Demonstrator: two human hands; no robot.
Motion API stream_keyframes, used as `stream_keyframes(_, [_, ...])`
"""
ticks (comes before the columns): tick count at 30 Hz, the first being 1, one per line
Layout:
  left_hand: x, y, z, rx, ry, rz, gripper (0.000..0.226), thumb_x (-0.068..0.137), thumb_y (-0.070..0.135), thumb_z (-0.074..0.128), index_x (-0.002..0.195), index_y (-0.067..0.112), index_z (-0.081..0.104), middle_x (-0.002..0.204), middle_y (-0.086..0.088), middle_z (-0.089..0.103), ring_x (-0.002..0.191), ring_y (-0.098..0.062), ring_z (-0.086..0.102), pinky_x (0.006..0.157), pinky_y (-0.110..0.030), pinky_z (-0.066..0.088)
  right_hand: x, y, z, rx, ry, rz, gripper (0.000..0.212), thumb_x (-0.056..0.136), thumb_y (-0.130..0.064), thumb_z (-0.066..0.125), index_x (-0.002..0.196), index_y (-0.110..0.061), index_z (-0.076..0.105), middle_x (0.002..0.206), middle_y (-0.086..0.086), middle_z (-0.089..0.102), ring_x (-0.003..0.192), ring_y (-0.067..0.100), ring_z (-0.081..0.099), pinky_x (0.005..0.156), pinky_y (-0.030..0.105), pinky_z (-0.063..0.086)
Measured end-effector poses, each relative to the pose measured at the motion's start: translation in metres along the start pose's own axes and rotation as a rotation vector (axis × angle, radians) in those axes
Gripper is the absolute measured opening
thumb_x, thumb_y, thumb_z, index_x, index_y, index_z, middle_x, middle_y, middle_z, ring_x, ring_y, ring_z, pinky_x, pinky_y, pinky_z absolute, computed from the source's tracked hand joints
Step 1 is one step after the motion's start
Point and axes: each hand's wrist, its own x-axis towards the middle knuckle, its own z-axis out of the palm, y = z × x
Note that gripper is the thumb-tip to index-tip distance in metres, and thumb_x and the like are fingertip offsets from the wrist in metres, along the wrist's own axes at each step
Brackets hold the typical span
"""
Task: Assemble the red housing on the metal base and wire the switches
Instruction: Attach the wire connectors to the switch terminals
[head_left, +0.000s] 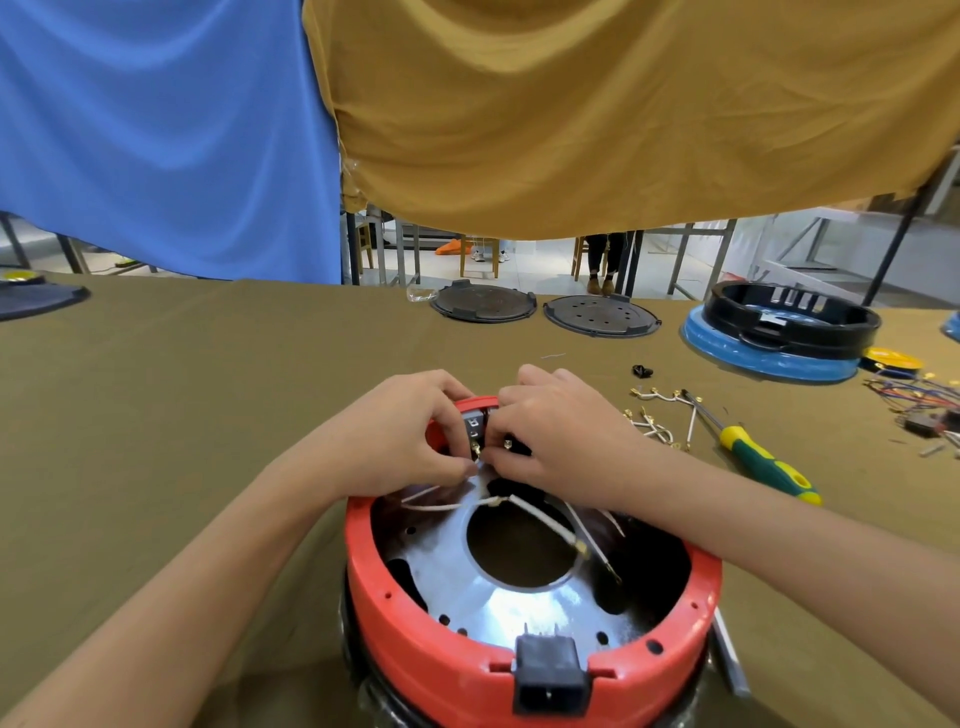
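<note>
The round red housing (415, 639) sits on the shiny metal base (498, 603), close to me at the table's front. A black power socket (550, 675) is set in its near rim. White wires (540, 517) run across the base's central hole toward the far rim. There, a grey switch block (474, 428) with brass terminals stands in the red housing's far wall. My left hand (410, 436) pinches at the switch from the left. My right hand (561, 436) pinches a white wire end at the switch terminals from the right.
A green-and-yellow screwdriver (763, 457) and loose white wires with brass lugs (660, 415) lie to the right. Further right are coloured wires (914, 395). At the back stand two dark round plates (483, 304) and a black ring on a blue base (779, 332).
</note>
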Motion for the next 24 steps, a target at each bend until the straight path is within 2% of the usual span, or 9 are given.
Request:
stream_keyframes(5, [-0.001, -0.002, 0.0, -0.033, 0.016, -0.012, 0.007, 0.077, 0.026, 0.08, 0.07, 0.029, 0.079, 0.119, 0.014, 0.06, 0.101, 0.002, 0.057, 0.093, -0.024, 0.044, 0.0, -0.001, 0.0, -0.02, 0.011, -0.005, 0.027, 0.096, -0.041, 0.049, 0.089, -0.022, 0.068, 0.078, -0.01, 0.042, 0.083, 0.012, 0.028, 0.068, 0.033, 0.029])
stream_keyframes(8, [-0.001, -0.004, 0.002, -0.066, 0.061, -0.018, 0.008, 0.075, 0.024, 0.08, 0.069, 0.029, 0.077, 0.105, 0.018, 0.066, 0.093, 0.016, 0.055, 0.081, -0.01, 0.04, -0.001, -0.001, -0.001, -0.03, 0.01, -0.015, 0.029, 0.096, -0.041, 0.049, 0.088, -0.021, 0.068, 0.077, -0.009, 0.043, 0.082, 0.013, 0.03, 0.068, 0.033, 0.031])
stream_keyframes(9, [-0.001, -0.004, 0.003, -0.084, 0.089, -0.014, 0.009, 0.074, 0.023, 0.08, 0.071, 0.028, 0.074, 0.094, 0.017, 0.068, 0.085, 0.014, 0.057, 0.074, -0.009, 0.04, -0.001, -0.001, -0.001, -0.03, 0.006, -0.016, 0.029, 0.096, -0.041, 0.049, 0.088, -0.021, 0.068, 0.077, -0.008, 0.044, 0.082, 0.013, 0.03, 0.068, 0.033, 0.031])
stream_keyframes(11, [-0.001, -0.004, 0.005, -0.126, 0.142, -0.012, 0.016, 0.074, 0.022, 0.079, 0.077, 0.026, 0.064, 0.078, 0.011, 0.069, 0.07, 0.0, 0.059, 0.065, -0.016, 0.044, 0.0, -0.001, -0.002, -0.027, -0.003, -0.013, 0.029, 0.096, -0.04, 0.049, 0.089, -0.019, 0.068, 0.077, -0.007, 0.044, 0.082, 0.014, 0.03, 0.068, 0.034, 0.032])
stream_keyframes(14, [-0.001, -0.005, 0.007, -0.125, 0.184, -0.008, 0.02, 0.075, 0.02, 0.073, 0.084, 0.025, 0.056, 0.081, 0.005, 0.067, 0.07, -0.006, 0.059, 0.068, -0.024, 0.047, 0.0, -0.001, -0.002, -0.02, -0.013, -0.021, 0.027, 0.096, -0.038, 0.05, 0.09, -0.02, 0.068, 0.078, -0.008, 0.044, 0.083, 0.014, 0.03, 0.068, 0.034, 0.032])
stream_keyframes(17, [-0.001, -0.008, 0.006, -0.128, 0.21, -0.031, 0.018, 0.077, 0.014, 0.07, 0.085, 0.024, 0.057, 0.076, 0.007, 0.066, 0.064, -0.005, 0.057, 0.063, -0.019, 0.045, 0.0, 0.0, -0.001, -0.016, 0.004, -0.017, 0.025, 0.096, -0.038, 0.05, 0.09, -0.021, 0.069, 0.078, -0.009, 0.043, 0.083, 0.013, 0.03, 0.068, 0.034, 0.032])
stream_keyframes(22, [0.003, -0.011, 0.004, -0.133, 0.191, -0.071, 0.015, 0.079, 0.014, 0.071, 0.084, 0.025, 0.061, 0.08, 0.009, 0.068, 0.072, -0.005, 0.064, 0.063, -0.014, 0.045, 0.001, -0.001, 0.001, -0.046, 0.007, -0.02, 0.027, 0.096, -0.04, 0.05, 0.09, -0.022, 0.068, 0.081, -0.009, 0.046, 0.082, 0.013, 0.029, 0.067, 0.034, 0.03])
stream_keyframes(24, [0.003, -0.012, 0.004, -0.159, 0.19, -0.077, 0.016, 0.079, 0.015, 0.072, 0.082, 0.026, 0.062, 0.077, 0.01, 0.068, 0.068, -0.005, 0.065, 0.06, -0.013, 0.045, 0.0, -0.001, 0.001, -0.047, 0.012, -0.02, 0.027, 0.096, -0.04, 0.05, 0.09, -0.022, 0.068, 0.082, -0.007, 0.05, 0.082, 0.013, 0.029, 0.067, 0.034, 0.031])
